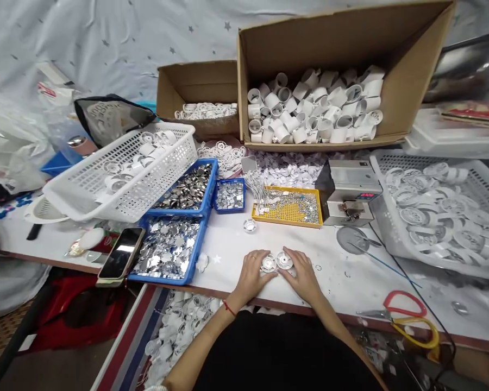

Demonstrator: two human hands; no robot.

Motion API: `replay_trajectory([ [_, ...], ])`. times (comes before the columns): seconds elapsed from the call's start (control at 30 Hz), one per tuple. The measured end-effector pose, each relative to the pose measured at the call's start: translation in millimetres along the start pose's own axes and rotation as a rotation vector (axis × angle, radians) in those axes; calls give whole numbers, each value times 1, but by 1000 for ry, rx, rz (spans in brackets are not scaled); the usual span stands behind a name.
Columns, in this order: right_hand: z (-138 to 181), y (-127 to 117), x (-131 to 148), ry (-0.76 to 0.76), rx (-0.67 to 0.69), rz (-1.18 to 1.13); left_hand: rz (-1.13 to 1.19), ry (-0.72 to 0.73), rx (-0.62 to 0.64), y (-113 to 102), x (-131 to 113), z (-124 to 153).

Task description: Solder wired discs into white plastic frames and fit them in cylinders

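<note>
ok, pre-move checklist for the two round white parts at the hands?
1. Both parts down on the table: ok. The left round white part and the right round white part lie side by side near its front edge.
2. Hands on them: ok. The left hand touches the left one, the right hand the right one.
3. Firm grip: cannot tell; the fingers rest at the rims.
4. Parts joined or separate: cannot tell; they look to be touching.
5. Yellow tray of small metal pieces ahead of the hands: ok, nothing lies across it.
6. Scissors away from the hands: ok, off to the right.
</note>
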State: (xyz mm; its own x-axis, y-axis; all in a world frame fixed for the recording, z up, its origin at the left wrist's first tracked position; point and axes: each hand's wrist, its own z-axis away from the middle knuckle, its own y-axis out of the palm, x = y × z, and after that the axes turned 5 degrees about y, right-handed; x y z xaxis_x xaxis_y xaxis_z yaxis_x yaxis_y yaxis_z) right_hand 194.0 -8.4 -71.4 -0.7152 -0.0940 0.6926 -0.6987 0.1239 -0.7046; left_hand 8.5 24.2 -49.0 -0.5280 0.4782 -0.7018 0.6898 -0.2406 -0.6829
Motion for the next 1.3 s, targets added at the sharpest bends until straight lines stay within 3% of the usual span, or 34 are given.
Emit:
replay_trajectory([
  [0.1, 3, 0, 2, -12, -26, -20, -50, 34, -33, -12, -13, 2],
  [0.17, 6, 2, 1, -5, -40, -60, -128, 28, -77, -45, -17, -8],
  [0.27, 9, 3, -1, 85, -87, -195, -353, -138, -249, -137, -6, -37],
  [0.37, 9, 2, -1, 229, -142, -316, -452, -294, -371, -234, 24, -75],
  [0.4, 9, 2, -1, 274, -145, -332, -469, -336, -375, -255, 36, -87],
  [0.47, 9, 2, 0, 342, -135, -346, -474, -393, -350, -276, 58, -108],
  [0.63, 10, 6, 3, 396, -171, -370, -407, -439, -324, -268, 90, -135],
  [0.8, 16, 4, 12, 449, -331, -340, -227, -387, -378, -271, 97, -125],
  [0.87, 14, -2, 19, 362, -430, -270, -137, -355, -430, -271, 97, -118],
  [0.93, 1, -10, 33, 155, -468, -232, -67, -315, -486, -269, 94, -112],
  [1.0, -26, -16, 56, -113, -352, -244, -19, -265, -523, -266, 89, -109],
  [1.07, -70, -16, 88, -347, -57, -217, 15, -218, -533, -261, 82, -107],
  [1.1, -95, -12, 106, -398, 82, -131, 31, -200, -532, -259, 79, -106],
  [1.13, -122, -6, 125, -423, 137, -95, 47, -185, -527, -255, 76, -105],
  [1.23, -193, 24, 175, -477, 220, -8, 89, -155, -516, -246, 68, -101],
  [1.3, -224, 46, 200, -486, 246, 69, 105, -134, -521, -241, 65, -98],
])
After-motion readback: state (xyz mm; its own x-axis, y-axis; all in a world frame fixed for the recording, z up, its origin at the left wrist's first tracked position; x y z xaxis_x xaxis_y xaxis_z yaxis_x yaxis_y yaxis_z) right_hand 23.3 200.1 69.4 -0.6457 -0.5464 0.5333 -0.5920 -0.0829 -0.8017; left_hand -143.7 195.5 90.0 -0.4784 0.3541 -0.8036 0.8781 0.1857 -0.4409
